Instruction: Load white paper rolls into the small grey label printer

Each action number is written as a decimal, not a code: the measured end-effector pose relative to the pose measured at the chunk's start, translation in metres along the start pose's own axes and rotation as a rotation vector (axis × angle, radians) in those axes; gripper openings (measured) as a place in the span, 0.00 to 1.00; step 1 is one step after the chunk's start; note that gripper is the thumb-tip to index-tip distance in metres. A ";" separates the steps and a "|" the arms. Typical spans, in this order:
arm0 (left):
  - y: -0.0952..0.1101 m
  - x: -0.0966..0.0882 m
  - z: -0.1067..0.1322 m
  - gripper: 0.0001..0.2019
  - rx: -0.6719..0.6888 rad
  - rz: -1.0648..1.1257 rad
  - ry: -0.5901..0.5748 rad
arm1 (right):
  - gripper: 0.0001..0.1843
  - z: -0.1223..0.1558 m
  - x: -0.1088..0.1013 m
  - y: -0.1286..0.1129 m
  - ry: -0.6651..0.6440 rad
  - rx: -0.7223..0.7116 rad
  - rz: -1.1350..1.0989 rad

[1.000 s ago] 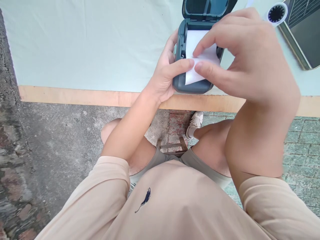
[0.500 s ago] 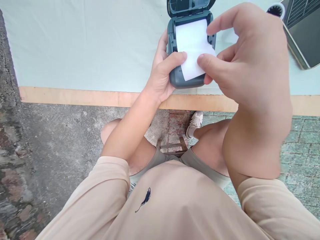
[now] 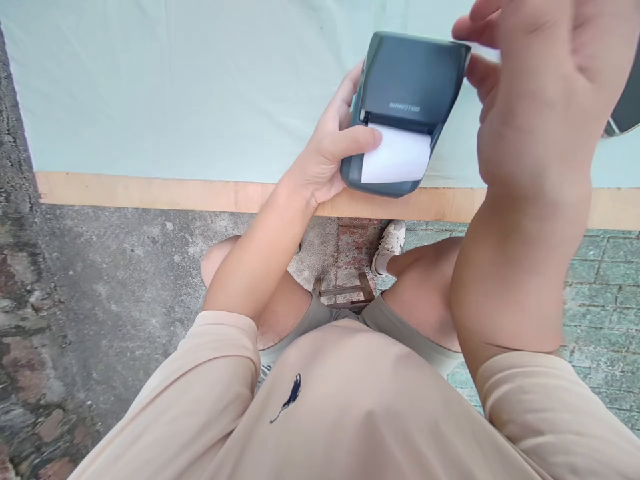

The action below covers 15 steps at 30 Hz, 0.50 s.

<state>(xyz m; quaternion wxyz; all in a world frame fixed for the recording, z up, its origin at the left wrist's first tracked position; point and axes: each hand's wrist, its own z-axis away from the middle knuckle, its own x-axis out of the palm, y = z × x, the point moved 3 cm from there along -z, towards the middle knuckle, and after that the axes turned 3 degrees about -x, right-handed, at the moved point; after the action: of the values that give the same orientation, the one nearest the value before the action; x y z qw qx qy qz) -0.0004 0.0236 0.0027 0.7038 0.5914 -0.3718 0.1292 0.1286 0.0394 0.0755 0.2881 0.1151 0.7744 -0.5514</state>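
Observation:
A small dark grey printer (image 3: pixel 407 83) sits at the near edge of the table, its lid down. A strip of white paper (image 3: pixel 397 157) sticks out of its front slot. My left hand (image 3: pixel 330 157) grips the printer's left side, thumb pressed on the paper's left edge. My right hand (image 3: pixel 537 87) is raised beside the printer's right side, fingertips near the lid's far right corner; whether they touch it I cannot tell, and nothing shows in that hand.
The table wears a pale green cloth (image 3: pixel 175 87) with a wooden front edge (image 3: pixel 150 193). A dark metal-rimmed object (image 3: pixel 625 113) shows at the right, mostly behind my right hand. Below are my knees, a wooden stool (image 3: pixel 345 293) and paved ground.
The printer's lid has gone from open to closed over the paper roll. My right hand let go of the paper strip and rose to the lid's right side. The left hand kept its grip.

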 end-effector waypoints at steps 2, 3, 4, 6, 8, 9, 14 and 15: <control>0.001 0.001 0.000 0.15 0.002 0.019 0.030 | 0.15 0.001 0.000 -0.001 -0.026 -0.021 0.144; 0.001 0.002 0.000 0.14 -0.005 0.010 0.065 | 0.15 0.001 0.001 -0.001 -0.049 -0.050 0.204; 0.001 0.002 0.000 0.14 -0.013 -0.014 0.103 | 0.17 0.002 0.003 -0.001 -0.075 -0.068 0.206; 0.001 0.003 -0.001 0.16 -0.028 -0.080 0.170 | 0.20 0.002 0.007 0.002 -0.110 -0.047 0.115; 0.001 0.004 -0.002 0.17 -0.041 -0.128 0.197 | 0.23 0.002 0.010 0.005 -0.124 0.005 0.018; 0.001 0.004 -0.002 0.16 -0.047 -0.137 0.197 | 0.24 0.001 0.012 0.006 -0.132 0.028 -0.015; -0.004 -0.009 0.002 0.17 -0.133 -0.109 0.335 | 0.21 -0.001 0.014 0.006 -0.154 0.056 -0.043; -0.006 -0.015 0.003 0.20 -0.175 -0.098 0.417 | 0.20 -0.002 0.014 0.007 -0.137 0.065 -0.042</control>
<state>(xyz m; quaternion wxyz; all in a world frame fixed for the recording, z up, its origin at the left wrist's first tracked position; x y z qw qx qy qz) -0.0081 0.0235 -0.0116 0.8195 0.5057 -0.1992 0.1815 0.1205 0.0415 0.0627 0.3249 0.0698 0.7367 -0.5889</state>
